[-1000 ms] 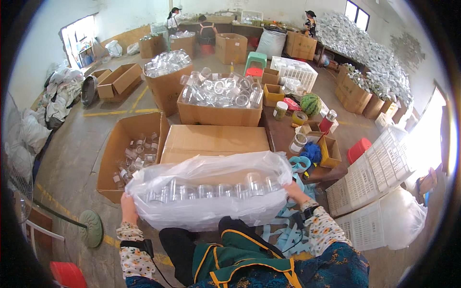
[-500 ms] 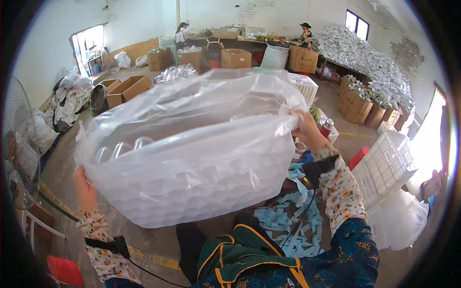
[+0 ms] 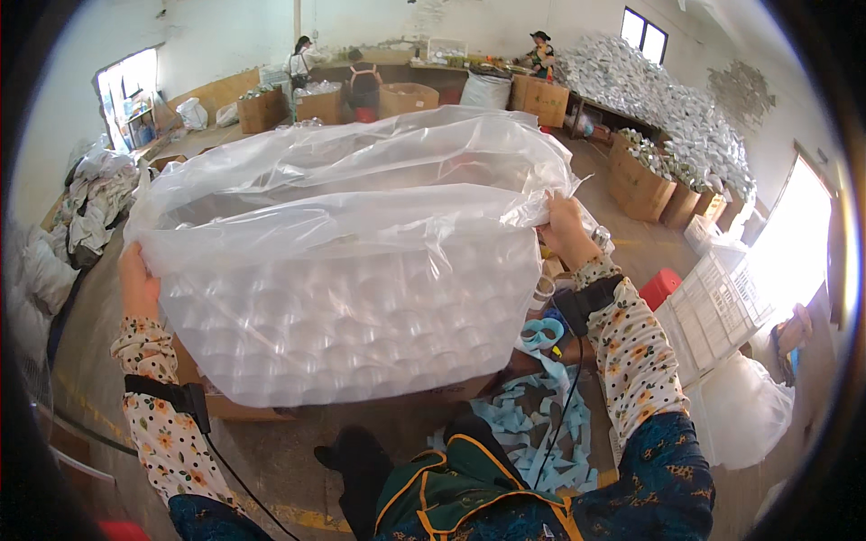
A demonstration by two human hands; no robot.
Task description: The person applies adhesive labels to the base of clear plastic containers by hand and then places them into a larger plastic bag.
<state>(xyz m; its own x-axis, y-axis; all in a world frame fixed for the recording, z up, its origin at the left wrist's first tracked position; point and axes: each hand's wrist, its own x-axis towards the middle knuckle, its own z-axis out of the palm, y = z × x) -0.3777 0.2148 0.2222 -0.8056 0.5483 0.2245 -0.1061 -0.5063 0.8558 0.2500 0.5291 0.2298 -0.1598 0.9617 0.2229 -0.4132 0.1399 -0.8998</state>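
A large translucent plastic bag (image 3: 361, 298) hangs in front of me, packed with rows of clear rounded cup-like pieces that show through its side. At its left end, my left hand (image 3: 137, 281) is closed on the rim of the bag. My right hand (image 3: 565, 230) pinches the gathered rim at the other end. Loose film spreads along the top, and the bag's mouth gapes between the two hands. Below and behind it, a cardboard box (image 3: 244, 410) shows only in part.
Pale blue strips (image 3: 541, 433) litter the floor by my feet. White plastic crates (image 3: 717, 311) are stacked at the right, above a full white sack (image 3: 744, 415). Cardboard boxes (image 3: 640, 180) and a silvery heap (image 3: 667, 108) lie farther off. Several people work along the back wall.
The bag has come up a little and its packed side now faces me more. Clear cups visible inside its mouth earlier are hidden now. Both hands keep their hold.
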